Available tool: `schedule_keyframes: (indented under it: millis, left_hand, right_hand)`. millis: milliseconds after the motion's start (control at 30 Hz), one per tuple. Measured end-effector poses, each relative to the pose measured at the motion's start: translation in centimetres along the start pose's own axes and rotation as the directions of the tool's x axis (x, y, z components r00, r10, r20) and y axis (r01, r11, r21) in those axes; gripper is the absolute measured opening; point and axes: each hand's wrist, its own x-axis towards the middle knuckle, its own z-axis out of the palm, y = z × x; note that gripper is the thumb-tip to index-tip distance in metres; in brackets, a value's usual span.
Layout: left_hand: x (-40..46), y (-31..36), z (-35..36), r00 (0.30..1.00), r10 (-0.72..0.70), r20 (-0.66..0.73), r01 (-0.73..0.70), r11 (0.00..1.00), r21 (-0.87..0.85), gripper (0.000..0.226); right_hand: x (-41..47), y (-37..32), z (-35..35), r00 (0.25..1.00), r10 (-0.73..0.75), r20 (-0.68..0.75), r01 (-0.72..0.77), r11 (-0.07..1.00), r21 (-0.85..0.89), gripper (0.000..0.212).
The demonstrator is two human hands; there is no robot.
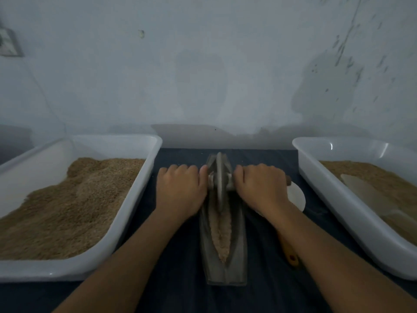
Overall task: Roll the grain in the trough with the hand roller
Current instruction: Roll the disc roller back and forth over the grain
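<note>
A narrow grey boat-shaped trough (234, 251) lies lengthwise on the dark cloth between my arms. Pale crushed grain (222, 233) fills its near groove. The hand roller's grey disc (220, 177) stands upright in the trough's far half, with an axle handle running out to each side. My left hand (180, 188) grips the left handle, fingers curled over it. My right hand (259, 186) grips the right handle the same way; its brown tip (288, 180) shows past my knuckles. The grain under the disc is hidden.
A white tub (137, 199) heaped with brown grain stands left of the trough. A second white tub (334, 199) on the right holds grain and a pale scoop (361, 190). A white round lid (296, 196) and an orange-handled tool (290, 254) lie beside my right forearm. A wall is close behind.
</note>
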Motion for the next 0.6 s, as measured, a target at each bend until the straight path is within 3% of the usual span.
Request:
schedule_keyframes:
  millis: [67,133,267,400,500,600]
  left_hand:
    - [2.4,0.4,0.1,0.999,0.015,0.033,-0.017,0.999,0.049,0.047]
    - [3.5,0.5,-0.2,0.994,0.014,0.105,-0.017,0.999,0.031,0.041]
    - [0.3,0.3,-1.2,0.998,0.028,0.056,-0.024,0.996,-0.082,0.050]
    - [-7.0,-1.3,-2.4,0.996,0.051,-0.070,-0.072,0.940,-0.335,0.037]
    - [-8.5,-2.4,-2.3,0.994,0.097,-0.055,-0.110,0.923,-0.369,0.036]
    - [-5.7,-1.7,-1.9,0.996,0.084,0.014,-0.076,0.955,-0.287,0.044]
  right_hand:
    - [2.3,0.1,0.7,0.991,0.110,0.075,-0.116,0.991,0.073,0.054]
    - [2.5,0.2,0.9,0.985,0.122,0.124,-0.135,0.986,0.101,0.051]
    - [-1.7,0.5,-0.5,0.997,-0.081,0.007,0.080,0.994,0.069,0.043]
    - [-7.0,0.2,-2.2,0.975,-0.157,-0.160,0.173,0.980,0.094,0.035]
    - [-8.3,0.2,-2.6,0.955,-0.210,-0.210,0.222,0.975,0.033,0.030]
    - [-6.0,0.1,-2.0,0.974,-0.178,-0.138,0.188,0.980,0.059,0.038]
